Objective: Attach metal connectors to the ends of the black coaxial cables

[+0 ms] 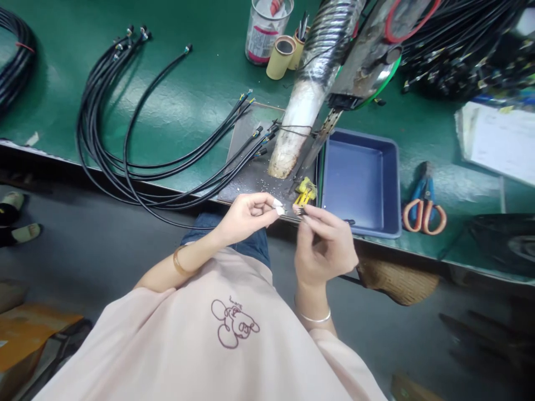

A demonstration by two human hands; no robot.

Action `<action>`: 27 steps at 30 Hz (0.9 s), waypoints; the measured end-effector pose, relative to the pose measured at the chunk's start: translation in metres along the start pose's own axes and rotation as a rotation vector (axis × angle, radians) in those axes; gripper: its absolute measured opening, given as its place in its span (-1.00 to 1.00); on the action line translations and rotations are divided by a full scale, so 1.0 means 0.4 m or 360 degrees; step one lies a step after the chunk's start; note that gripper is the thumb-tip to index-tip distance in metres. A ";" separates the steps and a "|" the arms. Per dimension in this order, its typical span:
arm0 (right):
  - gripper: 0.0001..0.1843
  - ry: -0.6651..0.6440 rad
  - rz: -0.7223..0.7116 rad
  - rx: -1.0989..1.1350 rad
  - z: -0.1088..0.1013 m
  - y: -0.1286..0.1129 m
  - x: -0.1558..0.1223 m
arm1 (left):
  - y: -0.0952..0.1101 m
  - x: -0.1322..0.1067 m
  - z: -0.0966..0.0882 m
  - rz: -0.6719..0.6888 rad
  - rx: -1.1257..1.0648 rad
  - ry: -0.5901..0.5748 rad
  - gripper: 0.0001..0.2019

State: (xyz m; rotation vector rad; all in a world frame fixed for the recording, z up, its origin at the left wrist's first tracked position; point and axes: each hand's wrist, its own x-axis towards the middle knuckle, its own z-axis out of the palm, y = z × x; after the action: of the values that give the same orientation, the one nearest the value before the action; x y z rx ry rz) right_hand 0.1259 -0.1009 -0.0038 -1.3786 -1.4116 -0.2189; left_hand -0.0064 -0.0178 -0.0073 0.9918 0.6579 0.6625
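My left hand (254,214), with white coverings on its thumb and fingertip, is closed in a pinch over the mat's front edge. What it pinches is too small to name. A black cable from the bundle (90,106) passes behind this hand. Close by on the right, my right hand (326,242) pinches the dark end of a black cable (300,211), whose tip points at the left fingertips. A small gap lies between the two hands. Just beyond them sits a yellow object (306,191). Several cable ends with coloured wires (258,132) lie on the dark mat (240,186).
A silvery duct (309,89) hangs over the mat beside a metal arm (363,50). To the right are a blue tray (361,229), orange-handled cutters (425,206) and papers (501,139). A clear tub (261,42) and small pots (281,58) stand behind. More cables (455,50) fill the far right.
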 end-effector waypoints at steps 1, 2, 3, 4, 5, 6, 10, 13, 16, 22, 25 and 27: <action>-0.79 -0.0040 -0.0054 -0.0024 0.001 -0.001 -0.001 | 0.000 0.001 0.001 0.0007 -0.0009 -0.0001 -0.74; -0.79 -0.0068 -0.0043 -0.0016 0.003 -0.002 -0.002 | 0.000 0.003 0.002 0.0013 -0.0012 0.0000 -0.76; -0.81 -0.0077 0.0037 0.0026 0.006 -0.001 -0.003 | 0.000 0.005 0.003 0.0017 -0.0008 -0.0005 -0.77; -0.84 -0.0066 0.0163 0.0095 0.009 0.000 -0.004 | 0.001 0.006 0.003 0.0025 0.0001 -0.0010 -0.78; -0.88 -0.0048 0.0308 0.0177 0.012 0.001 -0.005 | 0.001 0.008 0.003 0.0035 0.0012 -0.0016 -0.78; -0.91 -0.0035 0.0444 0.0259 0.014 0.003 -0.005 | 0.002 0.010 0.003 0.0046 0.0025 -0.0019 -0.79; -0.90 -0.0070 0.0680 0.0378 0.015 0.009 0.002 | 0.008 0.014 0.004 0.0087 0.0097 -0.0018 -0.83; -0.89 -0.0148 0.0668 0.0314 0.013 0.011 0.006 | 0.013 0.018 0.005 0.0122 0.0169 -0.0044 -0.82; -0.91 -0.0203 0.0602 0.0260 0.015 0.014 0.008 | 0.014 0.022 0.006 0.0143 0.0200 -0.0038 -0.82; -0.88 -0.0233 0.0561 0.0214 0.021 0.018 0.015 | 0.009 0.028 0.004 0.0152 0.0232 -0.0021 -0.81; -0.88 -0.0227 0.0530 0.0243 0.023 0.018 0.021 | 0.006 0.030 0.003 0.0165 0.0277 0.0002 -0.82; -0.86 -0.0222 0.0513 0.0251 0.025 0.019 0.024 | 0.006 0.033 0.003 0.0164 0.0305 0.0012 -0.83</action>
State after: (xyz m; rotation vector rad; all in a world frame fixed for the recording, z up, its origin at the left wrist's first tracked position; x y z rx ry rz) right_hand 0.1292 -0.0852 -0.0044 -1.4871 -1.2671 0.1981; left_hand 0.0024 -0.0075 -0.0072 1.2078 0.6895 0.7028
